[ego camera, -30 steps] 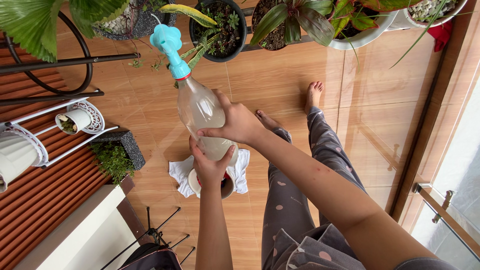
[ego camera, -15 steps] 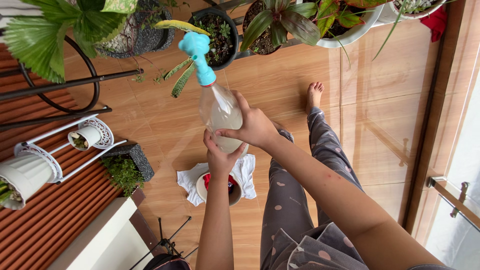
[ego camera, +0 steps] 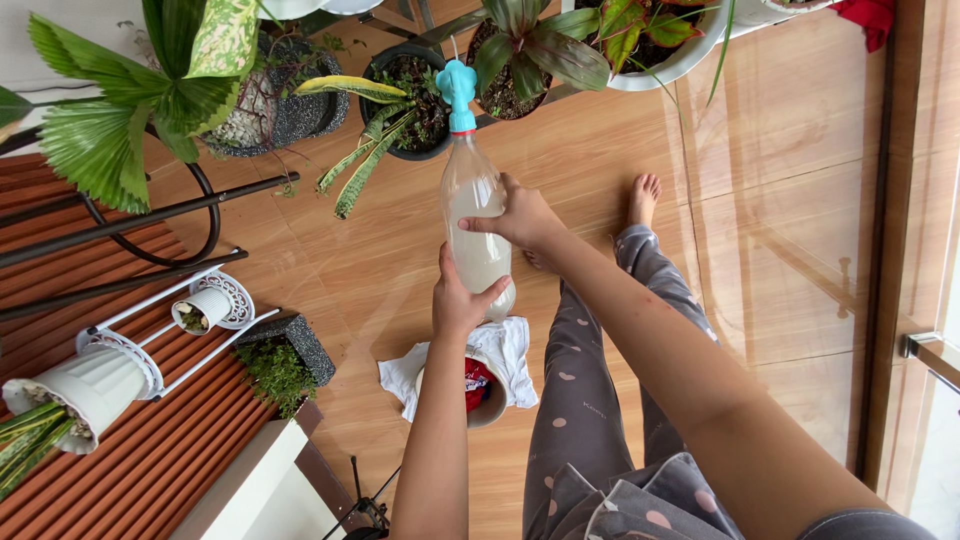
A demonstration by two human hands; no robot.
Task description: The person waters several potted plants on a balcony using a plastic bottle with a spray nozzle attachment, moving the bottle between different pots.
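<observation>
1. Head view: the left hand [ego camera: 458, 300] cups the lower end of a clear plastic bottle [ego camera: 476, 235], its fingers and thumb wrapped up around the base and closed on it.
2. The right hand [ego camera: 522, 218] grips the same bottle higher up, at mid-body, with fingers curled round the far side and the thumb lying across the near side.
3. The bottle is held in the air above the floor, tilted away from the person, and filled with a cloudy whitish liquid (it reaches well up toward the neck).
4. A turquoise sprinkler cap [ego camera: 459, 92] sits on the bottle's neck and points at a black pot [ego camera: 412, 100] of long striped leaves.
5. Below the left wrist a white cloth [ego camera: 510, 350] lies on the tiled floor [ego camera: 780, 200], and on it stands a pale cup-like pot [ego camera: 488, 400] with something red inside.
6. The person's legs, in grey spotted trousers [ego camera: 590, 400], stretch beside the cloth, one bare foot [ego camera: 645, 198] flat on the tiles.
7. To the left, a white metal stand [ego camera: 150, 340] carries small white pots, with a dark stone planter [ego camera: 290, 350] of low greenery just beside it.
</observation>
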